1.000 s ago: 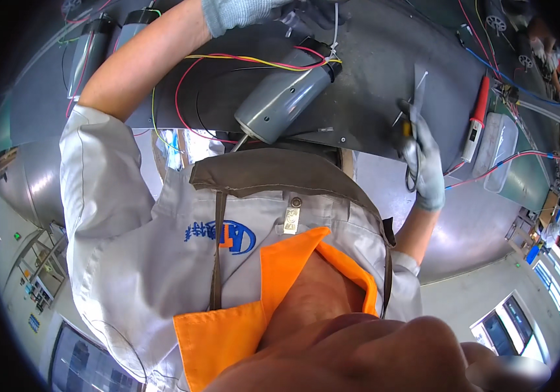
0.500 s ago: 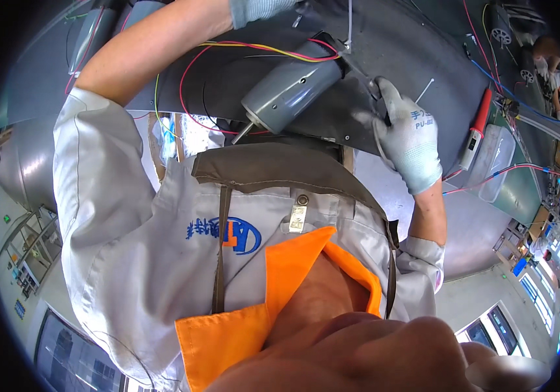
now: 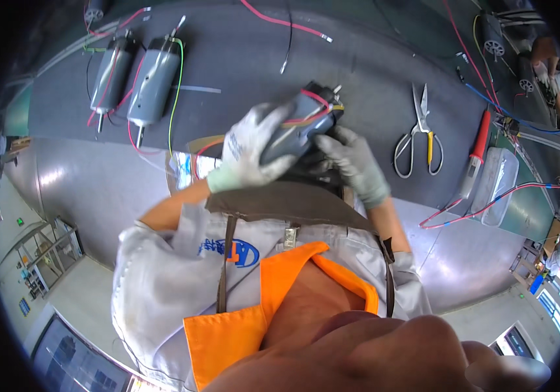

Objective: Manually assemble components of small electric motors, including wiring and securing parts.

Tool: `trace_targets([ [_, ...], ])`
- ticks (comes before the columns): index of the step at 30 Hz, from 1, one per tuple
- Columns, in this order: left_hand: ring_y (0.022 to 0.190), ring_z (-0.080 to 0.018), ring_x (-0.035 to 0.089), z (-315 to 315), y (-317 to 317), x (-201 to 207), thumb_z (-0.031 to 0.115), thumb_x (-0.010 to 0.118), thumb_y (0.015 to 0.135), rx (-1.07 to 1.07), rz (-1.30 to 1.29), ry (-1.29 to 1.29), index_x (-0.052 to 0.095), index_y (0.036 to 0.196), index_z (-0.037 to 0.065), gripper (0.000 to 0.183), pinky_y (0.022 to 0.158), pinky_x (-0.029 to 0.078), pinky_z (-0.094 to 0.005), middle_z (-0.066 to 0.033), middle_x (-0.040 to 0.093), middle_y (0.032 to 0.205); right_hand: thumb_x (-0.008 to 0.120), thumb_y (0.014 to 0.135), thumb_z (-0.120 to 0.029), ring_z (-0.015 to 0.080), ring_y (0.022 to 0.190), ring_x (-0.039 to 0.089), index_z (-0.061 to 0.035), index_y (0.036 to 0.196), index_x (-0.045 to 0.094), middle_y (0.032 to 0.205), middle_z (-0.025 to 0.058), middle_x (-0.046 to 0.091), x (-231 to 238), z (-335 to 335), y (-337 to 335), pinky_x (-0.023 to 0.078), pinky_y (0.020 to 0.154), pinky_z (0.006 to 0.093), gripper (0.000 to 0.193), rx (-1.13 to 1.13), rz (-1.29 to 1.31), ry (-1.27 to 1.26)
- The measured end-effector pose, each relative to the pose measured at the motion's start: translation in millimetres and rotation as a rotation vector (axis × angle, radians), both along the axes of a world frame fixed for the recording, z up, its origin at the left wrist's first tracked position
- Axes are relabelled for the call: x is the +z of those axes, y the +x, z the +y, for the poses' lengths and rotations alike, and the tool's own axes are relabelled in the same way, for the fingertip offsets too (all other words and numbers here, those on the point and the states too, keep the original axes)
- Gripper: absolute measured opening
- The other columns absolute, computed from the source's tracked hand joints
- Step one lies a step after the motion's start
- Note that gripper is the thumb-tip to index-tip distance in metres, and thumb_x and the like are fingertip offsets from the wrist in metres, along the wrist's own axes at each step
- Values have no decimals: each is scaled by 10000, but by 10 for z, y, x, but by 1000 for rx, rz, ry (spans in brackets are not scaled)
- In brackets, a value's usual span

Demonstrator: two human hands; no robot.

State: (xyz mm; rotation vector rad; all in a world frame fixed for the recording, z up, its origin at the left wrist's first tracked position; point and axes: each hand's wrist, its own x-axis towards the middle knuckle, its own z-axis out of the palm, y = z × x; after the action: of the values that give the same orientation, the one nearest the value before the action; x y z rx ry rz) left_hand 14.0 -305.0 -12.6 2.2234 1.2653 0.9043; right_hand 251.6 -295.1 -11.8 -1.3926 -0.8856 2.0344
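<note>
A dark grey cylindrical electric motor [image 3: 288, 140] lies slanted in front of me, at the near edge of the bench. My gloved left hand [image 3: 250, 147] wraps round its body from the left, thumb and fingers apart across the casing. At its far right end, where red and yellow wires [image 3: 312, 117] loop, my gloved right hand [image 3: 355, 163] has its fingers curled against the motor. The right fingertips are partly hidden behind it. Scissors [image 3: 419, 134] with one yellow-wrapped handle lie on the bench right of that hand, blades parted.
Two more grey motors [image 3: 156, 81] with wires lie at the left. A red-handled soldering iron [image 3: 481, 140] rests at the right beside a clear plastic tray [image 3: 495, 186]. Loose red [image 3: 286, 25] and black leads lie at the back. Another person's gloved hands [image 3: 541, 70] show at far right.
The scissors have left my right hand and lie on the bench. My left hand has come down from the far side onto the motor. The right hand has moved left to the motor's end.
</note>
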Motion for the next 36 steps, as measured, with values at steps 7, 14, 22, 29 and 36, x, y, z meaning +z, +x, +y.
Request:
trace_targets([
  [7, 897, -430, 660, 1292, 557, 4, 293, 772, 792, 445, 9, 415, 590, 1266, 67, 555, 700, 562, -464, -252, 618, 1112, 748, 904, -324, 129, 773, 637, 17, 1029, 696, 929, 44, 701, 261, 1394, -104, 545, 675, 321, 368, -90, -32, 500],
  [14, 811, -157, 663, 3136, 421, -125, 297, 664, 898, 256, -716, -837, 731, 1012, 127, 216, 689, 465, -287, -15, 707, 978, 645, 986, -291, 142, 938, 630, 6, 1269, 620, 1101, 51, 690, -190, 2695, 97, 526, 809, 323, 410, 80, -559, 946],
  [22, 781, -117, 623, 1620, 77, 5, 220, 609, 974, 223, -1198, -1084, 622, 1247, 83, 306, 621, 466, -234, -46, 698, 1046, 713, 938, -236, 130, 877, 636, 9, 1268, 645, 1072, 64, 697, 239, 918, 1523, 514, 818, 274, 416, -601, -515, 822],
  [29, 748, -88, 612, 1484, 303, 98, 201, 589, 989, 89, -756, -621, 608, 1260, -20, 351, 637, 476, -243, -37, 692, 955, 620, 985, -170, 190, 810, 691, -20, 1300, 600, 960, 91, 704, 480, 1135, 3007, 536, 689, 277, 349, -849, -172, 791],
  [36, 950, -264, 625, 2876, 1011, -540, 297, 619, 967, -102, -914, -731, 562, 1294, 4, 443, 835, 492, -357, -138, 650, 1096, 653, 960, -306, 131, 590, 627, 6, 1160, 682, 794, 96, 690, 920, 877, 1574, 480, 546, 242, 372, -181, -439, 656],
])
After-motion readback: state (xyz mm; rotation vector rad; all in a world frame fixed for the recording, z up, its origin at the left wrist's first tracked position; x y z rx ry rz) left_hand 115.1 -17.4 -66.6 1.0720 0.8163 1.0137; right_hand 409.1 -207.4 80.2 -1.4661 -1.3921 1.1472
